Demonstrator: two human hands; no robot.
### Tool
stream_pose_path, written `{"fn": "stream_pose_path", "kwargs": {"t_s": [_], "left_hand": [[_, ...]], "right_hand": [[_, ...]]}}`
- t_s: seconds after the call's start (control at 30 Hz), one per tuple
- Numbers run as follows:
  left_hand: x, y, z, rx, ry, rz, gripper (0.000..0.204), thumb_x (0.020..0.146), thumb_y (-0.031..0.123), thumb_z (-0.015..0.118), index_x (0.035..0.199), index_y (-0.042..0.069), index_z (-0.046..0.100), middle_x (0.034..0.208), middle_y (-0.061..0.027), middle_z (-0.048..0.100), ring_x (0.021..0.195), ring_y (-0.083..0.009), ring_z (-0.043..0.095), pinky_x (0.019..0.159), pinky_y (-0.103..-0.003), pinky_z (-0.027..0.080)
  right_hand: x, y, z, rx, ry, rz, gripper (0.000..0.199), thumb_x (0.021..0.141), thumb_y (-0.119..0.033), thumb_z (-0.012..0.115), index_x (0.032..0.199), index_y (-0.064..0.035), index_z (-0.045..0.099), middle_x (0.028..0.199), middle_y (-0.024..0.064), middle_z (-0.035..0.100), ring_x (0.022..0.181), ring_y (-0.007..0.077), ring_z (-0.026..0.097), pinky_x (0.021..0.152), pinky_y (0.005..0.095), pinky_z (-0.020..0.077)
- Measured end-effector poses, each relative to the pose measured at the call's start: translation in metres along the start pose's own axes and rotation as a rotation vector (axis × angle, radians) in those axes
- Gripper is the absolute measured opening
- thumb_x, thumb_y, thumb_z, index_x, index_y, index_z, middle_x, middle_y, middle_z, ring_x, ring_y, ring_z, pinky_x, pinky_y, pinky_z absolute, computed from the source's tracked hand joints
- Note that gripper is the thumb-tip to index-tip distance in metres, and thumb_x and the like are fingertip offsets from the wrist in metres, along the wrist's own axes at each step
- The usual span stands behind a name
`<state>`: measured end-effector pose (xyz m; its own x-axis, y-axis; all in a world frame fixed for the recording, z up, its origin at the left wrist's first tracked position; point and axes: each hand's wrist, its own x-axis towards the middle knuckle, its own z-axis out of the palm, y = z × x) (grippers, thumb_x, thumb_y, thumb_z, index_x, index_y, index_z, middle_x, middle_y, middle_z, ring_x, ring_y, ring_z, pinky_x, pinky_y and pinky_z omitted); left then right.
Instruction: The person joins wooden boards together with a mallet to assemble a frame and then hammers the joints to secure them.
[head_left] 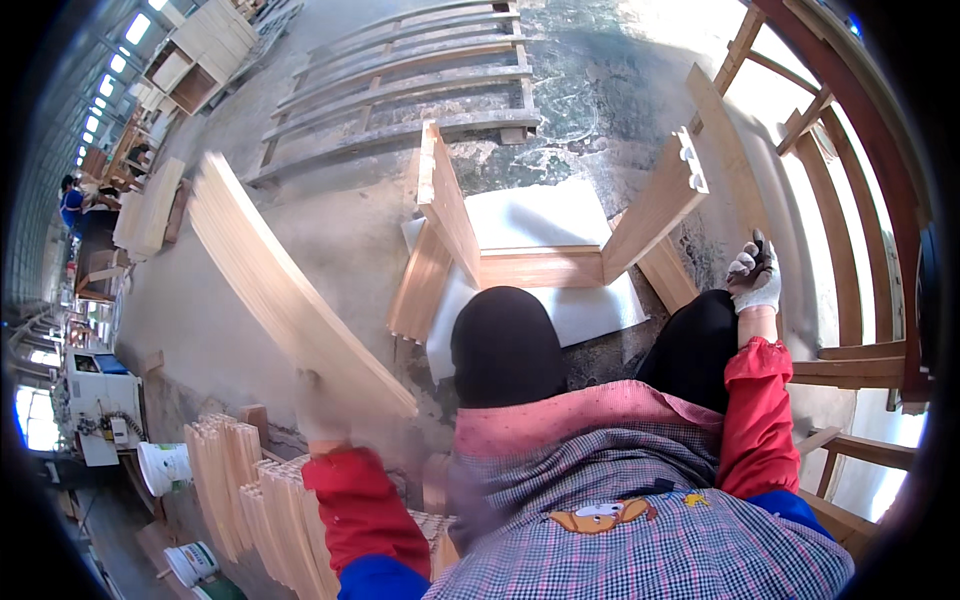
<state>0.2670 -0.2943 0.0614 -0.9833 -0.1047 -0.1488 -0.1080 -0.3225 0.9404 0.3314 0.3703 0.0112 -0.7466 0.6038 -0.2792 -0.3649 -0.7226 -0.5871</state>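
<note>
A long pale wooden board (290, 285) slants up from my left hand (318, 400). The hand is smeared by motion, but its fingers seem wrapped round the board's lower part. At the right, beside my bent knee, my right hand (755, 280) wears a white glove with dark fingers. Its fingers are curled in, and whatever they may hold cannot be made out. In front of me stands a U-shaped wooden assembly: a left side panel (450, 205), a right side panel (655, 205) with notches at its top end, and a cross board (540, 268) between them.
White sheeting (535, 215) lies under the assembly. Stacked wooden strips (225, 480) stand at the lower left, near a white bucket (165, 467). A slatted pallet (410, 85) lies ahead. A wooden frame (850, 230) rises at the right. Another person (72, 205) is far left.
</note>
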Motion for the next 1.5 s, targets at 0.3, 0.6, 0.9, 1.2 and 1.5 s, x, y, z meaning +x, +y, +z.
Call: {"fn": "stream_pose_path", "kwargs": {"t_s": [0.3, 0.6, 0.9, 1.2, 1.5], "left_hand": [[-0.011, 0.068, 0.251, 0.489, -0.873, 0.243, 0.04, 0.08, 0.01, 0.056, 0.118, -0.001, 0.055, 0.092, -0.0087, 0.063, 0.08, -0.0159, 0.062, 0.07, -0.03, 0.051], [0.002, 0.008, 0.326, 0.388, -0.89, 0.495, 0.034, 0.089, 0.01, 0.057, 0.122, -0.001, 0.055, 0.114, -0.0106, 0.062, 0.105, -0.0203, 0.059, 0.096, -0.033, 0.046], [0.051, -0.086, 0.27, 0.194, -0.387, 0.151, 0.022, 0.093, 0.005, 0.052, 0.112, -0.004, 0.057, 0.095, -0.0124, 0.065, 0.084, -0.0173, 0.064, 0.077, -0.028, 0.054], [0.037, -0.089, 0.282, 0.33, -0.487, 0.195, 0.021, 0.091, 0.0, 0.048, 0.105, -0.004, 0.062, 0.093, -0.0075, 0.065, 0.084, -0.0134, 0.063, 0.078, -0.026, 0.052], [0.034, -0.085, 0.295, 0.4, -0.507, 0.162, 0.025, 0.09, 0.002, 0.044, 0.108, -0.003, 0.062, 0.096, -0.0097, 0.068, 0.086, -0.0155, 0.065, 0.081, -0.027, 0.051]], "right_hand": [[-0.172, 0.019, 0.128, -0.594, -0.814, 0.018, 0.103, 0.067, -0.048, 0.082, 0.143, -0.0008, 0.031, 0.133, 0.011, 0.049, 0.108, 0.0203, 0.055, 0.074, 0.033, 0.0515], [-0.155, 0.022, 0.039, -0.245, -0.458, 0.036, 0.045, 0.078, -0.008, 0.073, 0.117, 0.004, 0.055, 0.102, 0.0194, 0.065, 0.093, 0.0324, 0.066, 0.081, 0.0439, 0.0559], [-0.138, 0.037, 0.055, -0.044, -0.462, 0.102, 0.024, 0.09, -0.013, 0.056, 0.104, 0.0043, 0.065, 0.101, 0.0186, 0.066, 0.095, 0.0265, 0.063, 0.085, 0.0331, 0.0508], [-0.126, 0.041, 0.026, -0.154, -0.462, 0.051, 0.046, 0.083, -0.013, 0.071, 0.123, -0.0001, 0.051, 0.117, 0.016, 0.059, 0.106, 0.0315, 0.058, 0.093, 0.0426, 0.0515], [-0.1, 0.023, -0.03, -0.039, -0.367, 0.116, 0.016, 0.089, -0.017, 0.064, 0.104, -0.0103, 0.065, 0.108, -0.0011, 0.066, 0.106, 0.0199, 0.059, 0.09, 0.0386, 0.0484]]}}
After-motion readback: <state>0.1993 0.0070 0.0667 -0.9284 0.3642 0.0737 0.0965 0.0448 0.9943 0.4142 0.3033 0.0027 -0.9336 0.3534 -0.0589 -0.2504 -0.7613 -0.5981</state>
